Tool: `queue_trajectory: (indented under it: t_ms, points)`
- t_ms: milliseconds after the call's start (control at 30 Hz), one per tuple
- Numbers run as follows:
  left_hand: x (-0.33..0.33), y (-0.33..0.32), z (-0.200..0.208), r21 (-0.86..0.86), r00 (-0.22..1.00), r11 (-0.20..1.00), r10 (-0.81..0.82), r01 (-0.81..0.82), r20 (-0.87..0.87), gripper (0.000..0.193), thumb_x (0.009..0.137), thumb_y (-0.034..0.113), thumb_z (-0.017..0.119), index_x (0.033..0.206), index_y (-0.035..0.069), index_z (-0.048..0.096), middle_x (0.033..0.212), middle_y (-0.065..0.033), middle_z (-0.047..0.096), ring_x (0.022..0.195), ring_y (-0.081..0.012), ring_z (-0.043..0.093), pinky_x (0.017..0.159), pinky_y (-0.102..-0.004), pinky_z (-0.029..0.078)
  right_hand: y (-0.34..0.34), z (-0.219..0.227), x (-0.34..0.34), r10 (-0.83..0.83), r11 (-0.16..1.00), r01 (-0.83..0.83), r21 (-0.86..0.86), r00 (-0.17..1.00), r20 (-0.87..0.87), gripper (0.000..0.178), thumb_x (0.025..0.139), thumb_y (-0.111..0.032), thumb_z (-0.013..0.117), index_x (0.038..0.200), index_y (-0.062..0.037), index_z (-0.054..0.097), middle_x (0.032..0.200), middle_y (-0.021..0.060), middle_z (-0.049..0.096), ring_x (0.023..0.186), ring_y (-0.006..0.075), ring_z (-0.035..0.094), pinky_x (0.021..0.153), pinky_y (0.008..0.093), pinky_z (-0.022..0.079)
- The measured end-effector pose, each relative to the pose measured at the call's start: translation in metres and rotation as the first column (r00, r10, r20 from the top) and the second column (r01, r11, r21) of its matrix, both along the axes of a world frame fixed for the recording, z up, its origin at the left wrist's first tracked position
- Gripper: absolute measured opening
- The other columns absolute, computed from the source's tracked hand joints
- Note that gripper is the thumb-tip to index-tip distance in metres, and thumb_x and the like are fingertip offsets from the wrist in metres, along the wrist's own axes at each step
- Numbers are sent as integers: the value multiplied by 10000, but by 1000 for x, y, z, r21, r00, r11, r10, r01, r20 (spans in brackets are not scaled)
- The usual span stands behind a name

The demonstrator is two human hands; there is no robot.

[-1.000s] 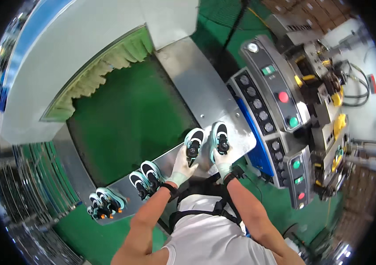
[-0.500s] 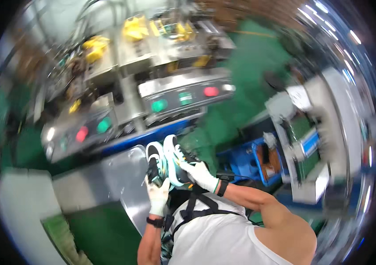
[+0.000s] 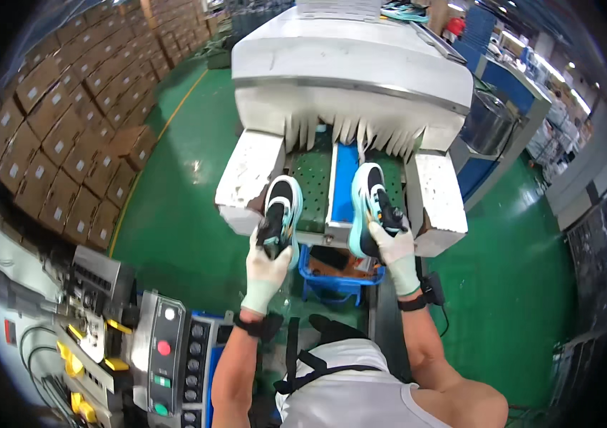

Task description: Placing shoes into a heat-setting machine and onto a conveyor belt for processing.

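In each gloved hand I hold one sneaker by its heel end, toes pointing away from me. My left hand [image 3: 266, 267] is closed round the black, white and mint left-side sneaker [image 3: 285, 203]. The matching right-side sneaker [image 3: 369, 196] is gripped by my right hand [image 3: 394, 251]. Both shoes are held apart from each other over the near end of a white conveyor machine [image 3: 350, 60]. Between them run a perforated green bed [image 3: 310, 175] and a blue belt strip [image 3: 345, 178]. Whether the soles touch the bed, I cannot tell.
Cloth strips [image 3: 389, 137] hang across the machine's opening. Beneath its near edge stands a blue crate [image 3: 335, 279]. A control panel [image 3: 161, 357] with coloured buttons is at lower left, near my left forearm. Stacked cartons [image 3: 68, 150] line the far left; a metal drum [image 3: 487, 121] stands right.
My view has swung right from the button-panel machine to the white conveyor machine. The two sneakers, held close together before, are now spread apart, one in each hand, over the conveyor's near end.
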State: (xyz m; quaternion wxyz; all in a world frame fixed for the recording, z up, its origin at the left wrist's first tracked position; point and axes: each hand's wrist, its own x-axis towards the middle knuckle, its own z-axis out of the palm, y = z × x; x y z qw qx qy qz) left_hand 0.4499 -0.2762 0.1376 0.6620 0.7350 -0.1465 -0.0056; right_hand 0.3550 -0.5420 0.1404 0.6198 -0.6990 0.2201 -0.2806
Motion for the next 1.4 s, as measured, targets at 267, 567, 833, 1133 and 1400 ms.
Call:
queue_trajectory:
  t_ms: [267, 567, 833, 1133, 1400]
  points:
    - [164, -146, -33, 199, 967, 963, -214, 185, 137, 815, 813, 141, 723, 1484, -13, 286, 1377, -260, 508, 1255, -381, 527, 1038, -404, 443, -122, -21, 120, -405, 820, 152, -552, 836, -370, 891, 769, -304, 758, 1442, 87, 325, 1325, 307, 530, 1202, 442, 545, 1018, 437, 459]
    - [44, 16, -59, 111, 995, 993, -49, 38, 93, 640, 909, 168, 607, 1465, -13, 345, 1335, -248, 537, 1199, -346, 576, 1013, -424, 460, 85, -11, 127, 417, 849, -372, -375, 908, 45, 646, 917, -35, 587, 1489, 34, 294, 1527, 225, 339, 1413, 334, 345, 1169, 428, 268]
    - [-352, 273, -217, 742, 250, 429, 903, -515, -348, 357, 908, 306, 533, 1100, 28, 647, 1062, -232, 666, 1006, -428, 630, 874, -472, 503, 285, -217, 57, 852, -139, -966, 217, -229, -472, 680, 923, -67, 630, 1488, 42, 269, 1504, 219, 378, 1339, 338, 460, 1087, 397, 402]
    - [-753, 282, -290, 831, -750, -410, 661, -375, -12, 420, 775, 151, 701, 1171, 56, 598, 1150, -202, 625, 1102, -383, 593, 956, -447, 493, 353, -320, 51, 348, -387, -921, -32, -114, -931, 629, 835, -293, 711, 1299, 77, 503, 1053, 199, 693, 971, 316, 657, 863, 374, 519]
    - [-938, 358, -295, 832, -703, -552, 613, -55, 360, 515, 787, -18, 552, 1290, 92, 537, 1342, -179, 474, 1240, -442, 423, 1034, -523, 404, 408, -206, -44, 288, -543, -837, 60, -253, -924, 605, 892, -186, 676, 1377, 92, 446, 1265, 186, 605, 1033, 221, 635, 823, 337, 548]
